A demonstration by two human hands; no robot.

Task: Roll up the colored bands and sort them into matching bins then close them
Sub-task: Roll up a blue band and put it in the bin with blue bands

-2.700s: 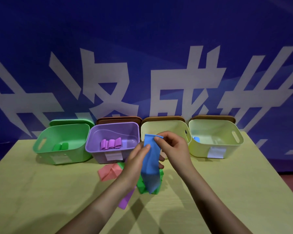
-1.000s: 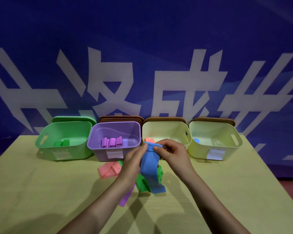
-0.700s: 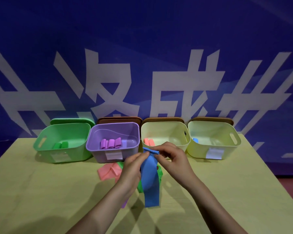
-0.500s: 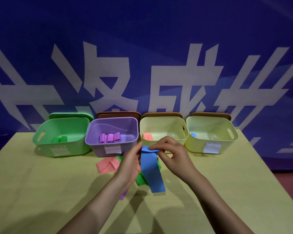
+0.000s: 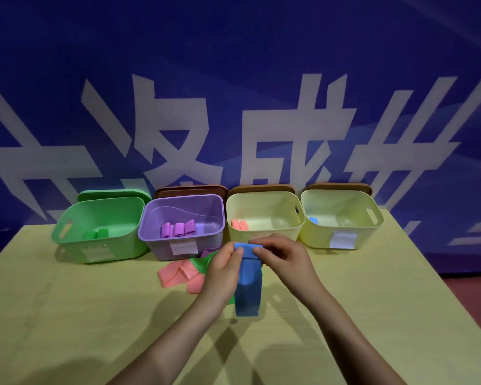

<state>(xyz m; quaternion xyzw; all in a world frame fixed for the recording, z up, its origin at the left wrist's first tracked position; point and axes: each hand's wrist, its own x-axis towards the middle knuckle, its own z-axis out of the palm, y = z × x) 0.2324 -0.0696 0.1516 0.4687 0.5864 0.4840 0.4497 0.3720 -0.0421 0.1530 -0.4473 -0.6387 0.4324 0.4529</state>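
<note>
My left hand [image 5: 224, 269] and my right hand [image 5: 285, 258] pinch the rolled top of a blue band [image 5: 248, 287], whose tail hangs down to the table. Under my hands lies a heap with a pink band [image 5: 178, 275] and a green band [image 5: 203, 263]. Four open bins stand in a row behind: a green bin [image 5: 75, 245] with green rolls, a purple bin [image 5: 156, 243] with purple rolls, a cream bin [image 5: 264, 232] with pink rolls, and a second cream bin [image 5: 317, 237] with one blue roll [image 5: 313, 220].
Lids lean upright behind the bins: a green lid [image 5: 114, 193] and three brown lids [image 5: 189, 189]. The yellow-green table [image 5: 67, 315] ends at the right edge, with dark red floor beyond. A blue banner wall stands behind.
The rolled part at the blue band's top has grown and the hanging tail has become shorter. Both hands have stayed on it, now slightly lower.
</note>
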